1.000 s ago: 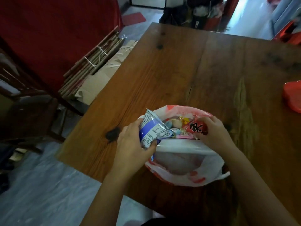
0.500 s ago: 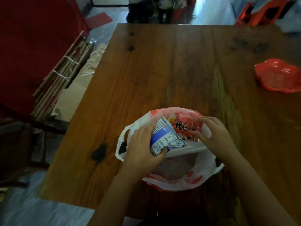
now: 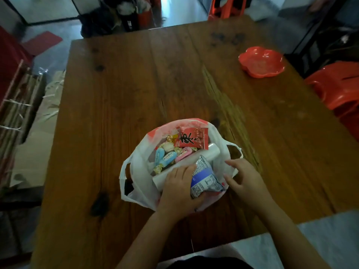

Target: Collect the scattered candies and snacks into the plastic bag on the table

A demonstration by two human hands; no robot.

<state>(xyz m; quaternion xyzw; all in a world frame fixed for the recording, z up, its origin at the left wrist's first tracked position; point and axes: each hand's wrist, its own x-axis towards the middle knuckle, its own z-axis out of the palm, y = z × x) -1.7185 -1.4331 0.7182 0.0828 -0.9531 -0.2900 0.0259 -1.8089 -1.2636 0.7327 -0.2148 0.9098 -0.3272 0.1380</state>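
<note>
One item is in play: the blue-and-white snack packet (image 3: 206, 179), which your left hand (image 3: 177, 191) grips from its left side, fingers curled round it at the near rim of the plastic bag (image 3: 136, 171), low in the centre of the frame. The packet's long axis runs roughly up and down the frame, its crimped top end pointing up-frame over the bag's mouth. The open interior lies straight up-frame from that hand, so the move looks like a short push forward and a release.

Your right hand (image 3: 245, 179) sits just beside the packet on its right, fingers loosely spread and holding nothing, touching the bag's right rim near the handle loop.

Inside the bag lie wrapped candies (image 3: 167, 156), a red packet (image 3: 192, 139) with a black character, and a white tube (image 3: 212, 150) set diagonally across the mouth, right in the packet's path; it may have to slide in over it.

Elsewhere on the worktop (image 3: 136, 84), a red flower-shaped dish (image 3: 261, 62) stands well apart at upper right, with a red plastic stool (image 3: 338, 88) beyond the edge.
</note>
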